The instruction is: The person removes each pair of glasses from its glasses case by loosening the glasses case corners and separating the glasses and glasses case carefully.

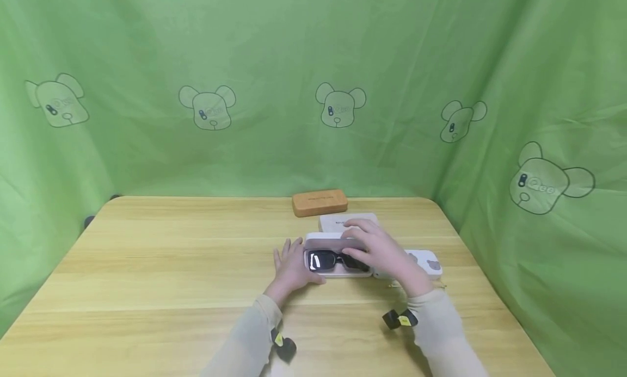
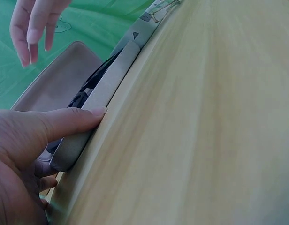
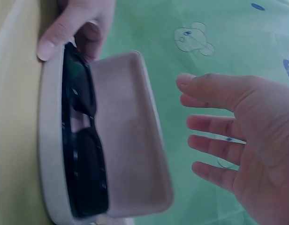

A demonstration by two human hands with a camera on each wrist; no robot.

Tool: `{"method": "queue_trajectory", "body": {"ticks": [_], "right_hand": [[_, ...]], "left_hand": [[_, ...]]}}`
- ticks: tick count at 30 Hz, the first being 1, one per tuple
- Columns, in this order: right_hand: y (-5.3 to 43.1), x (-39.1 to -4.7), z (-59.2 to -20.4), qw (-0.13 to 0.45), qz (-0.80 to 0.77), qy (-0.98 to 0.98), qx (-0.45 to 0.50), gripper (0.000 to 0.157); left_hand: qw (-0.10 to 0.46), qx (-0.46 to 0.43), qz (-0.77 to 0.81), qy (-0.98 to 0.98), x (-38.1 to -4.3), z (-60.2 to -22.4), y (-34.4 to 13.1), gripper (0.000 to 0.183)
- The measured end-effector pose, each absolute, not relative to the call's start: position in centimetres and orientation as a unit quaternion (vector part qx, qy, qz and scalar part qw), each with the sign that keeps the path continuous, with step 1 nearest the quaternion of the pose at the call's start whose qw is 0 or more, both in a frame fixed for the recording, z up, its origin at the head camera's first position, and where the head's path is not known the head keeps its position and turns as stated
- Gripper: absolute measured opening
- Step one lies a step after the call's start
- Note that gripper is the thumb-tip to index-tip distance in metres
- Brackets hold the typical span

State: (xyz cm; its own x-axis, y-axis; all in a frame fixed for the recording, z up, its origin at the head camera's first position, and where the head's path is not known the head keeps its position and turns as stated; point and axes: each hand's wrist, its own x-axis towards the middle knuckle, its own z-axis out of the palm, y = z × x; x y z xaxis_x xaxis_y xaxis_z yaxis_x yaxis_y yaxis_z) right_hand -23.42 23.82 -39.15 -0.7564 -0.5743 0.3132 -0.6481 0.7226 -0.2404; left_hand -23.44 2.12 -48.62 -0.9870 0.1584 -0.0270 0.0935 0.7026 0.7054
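An open glasses case, white outside with a pinkish lining, lies on the table and holds black sunglasses. My left hand grips the case's left end, thumb against the front wall and fingers round the end. In the right wrist view the raised lid leans back behind the sunglasses. Above the case hovers my right hand, its fingers loosely spread and apart from the lid. Nothing sits between the fingers of that right hand.
Behind the open case lies a white case with lettering, partly hidden by the right hand. Farther back is a brown case. A white case with bear pictures is at the right, thin gold-framed glasses before it. Green curtains surround the table.
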Motion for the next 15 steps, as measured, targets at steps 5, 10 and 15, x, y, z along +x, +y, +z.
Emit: {"method": "queue_trajectory", "body": {"ticks": [5, 10, 15], "right_hand": [[23.0, -23.6, -40.3, 0.103, 0.142, -0.92, 0.35, 0.023], [22.5, -23.9, -41.5, 0.116, 0.079, -0.928, 0.344, 0.025], [22.2, -23.9, -42.3, 0.114, 0.056, -0.938, 0.323, 0.026]], "left_hand": [[0.041, 0.069, 0.378, 0.922, -23.5, -48.7, 2.1, 0.11], [0.036, 0.071, 0.381, 0.921, -23.5, -48.7, 2.1, 0.109], [0.039, 0.07, 0.376, 0.923, -23.6, -48.8, 2.2, 0.111]]}}
